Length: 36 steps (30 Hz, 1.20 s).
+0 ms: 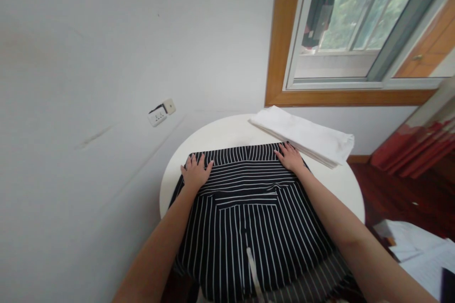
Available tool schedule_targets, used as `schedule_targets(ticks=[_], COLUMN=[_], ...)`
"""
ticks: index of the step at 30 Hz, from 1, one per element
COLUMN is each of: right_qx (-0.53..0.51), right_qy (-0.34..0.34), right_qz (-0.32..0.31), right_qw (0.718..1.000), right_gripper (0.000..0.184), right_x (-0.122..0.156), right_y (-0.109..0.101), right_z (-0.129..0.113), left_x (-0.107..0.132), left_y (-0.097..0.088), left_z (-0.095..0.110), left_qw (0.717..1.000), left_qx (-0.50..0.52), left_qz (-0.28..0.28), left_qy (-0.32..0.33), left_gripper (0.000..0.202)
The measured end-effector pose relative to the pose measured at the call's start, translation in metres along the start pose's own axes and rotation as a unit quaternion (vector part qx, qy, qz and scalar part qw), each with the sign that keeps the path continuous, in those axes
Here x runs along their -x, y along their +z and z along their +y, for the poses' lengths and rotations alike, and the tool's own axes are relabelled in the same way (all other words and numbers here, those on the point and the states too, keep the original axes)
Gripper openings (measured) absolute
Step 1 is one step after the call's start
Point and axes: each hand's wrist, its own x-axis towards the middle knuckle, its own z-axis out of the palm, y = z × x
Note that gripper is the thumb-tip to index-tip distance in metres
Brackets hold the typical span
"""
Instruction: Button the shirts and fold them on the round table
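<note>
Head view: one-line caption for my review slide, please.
Left hand and right hand rest on a black-and-white striped garment spread over a white table.

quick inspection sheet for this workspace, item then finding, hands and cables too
surface: white round table, largely covered
job's things: black-and-white striped garment, spread over the table and hanging past the near edge
clutter: folded white bundle at the table's far right, material uncertain; white papers at lower right; pale strip in front of the garment, unidentified
hands: left hand flat at the garment's far left corner, right hand flat at its far right corner, fingers spread
cables: nothing seen
surroundings: pale wall with socket, wood-framed window, red-and-cream curtain
</note>
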Motion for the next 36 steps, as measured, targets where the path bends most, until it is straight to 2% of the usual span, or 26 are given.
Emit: schedule_targets(ticks=[2, 4, 6, 8, 11, 14, 16, 20, 24, 30, 33, 36], right_qx=[0.0, 0.005, 0.015, 0.022, -0.001, -0.04, -0.049, -0.037, -0.021, -0.006, -0.005, -0.003], right_qy=[-0.007, -0.007, -0.02, -0.066, -0.168, -0.216, -0.223, -0.231, -0.234, -0.203, -0.199, -0.193], right_qz=[0.015, 0.046, 0.087, 0.114, 0.092, 0.004, -0.051, -0.076, -0.062, -0.036, -0.032, -0.03], right_qw=[1.0, 0.999, 0.996, 0.991, 0.982, 0.976, 0.972, 0.969, 0.97, 0.979, 0.979, 0.981], right_gripper=[0.066, 0.062, 0.054, 0.046, 0.046, 0.057, 0.065, 0.07, 0.069, 0.065, 0.064, 0.064], right_x=[0.002, 0.006, 0.011, 0.018, 0.034, 0.055, 0.067, 0.08, 0.078, 0.08, 0.077, 0.067], right_y=[-0.001, -0.007, -0.016, -0.028, -0.038, -0.036, -0.03, -0.024, -0.026, -0.028, -0.025, -0.021], right_z=[0.003, 0.0, -0.011, -0.031, -0.068, -0.097, -0.102, -0.084, -0.046, 0.007, 0.014, 0.007], left_x=[0.003, 0.006, 0.01, 0.015, 0.026, 0.039, 0.046, 0.051, 0.049, 0.047, 0.043, 0.034], left_y=[-0.003, -0.011, -0.021, -0.03, -0.036, -0.03, -0.023, -0.015, -0.015, -0.017, -0.015, -0.013], left_z=[0.0, 0.003, 0.012, 0.028, 0.056, 0.074, 0.076, 0.069, 0.065, 0.061, 0.057, 0.055], left_qw=[1.0, 0.998, 0.992, 0.976, 0.954, 0.946, 0.943, 0.942, 0.94, 0.93, 0.923, 0.924], left_qx=[0.004, 0.0, -0.005, 0.005, 0.038, 0.062, 0.07, 0.086, 0.101, 0.107, 0.103, 0.093], left_qz=[0.013, 0.053, 0.097, 0.112, 0.07, -0.009, -0.052, -0.08, -0.092, -0.117, -0.124, -0.127], left_qy=[0.0, 0.016, 0.083, 0.185, 0.289, 0.318, 0.321, 0.314, 0.313, 0.33, 0.35, 0.347], left_gripper=[0.067, 0.064, 0.059, 0.054, 0.052, 0.059, 0.064, 0.066, 0.066, 0.07, 0.072, 0.072])
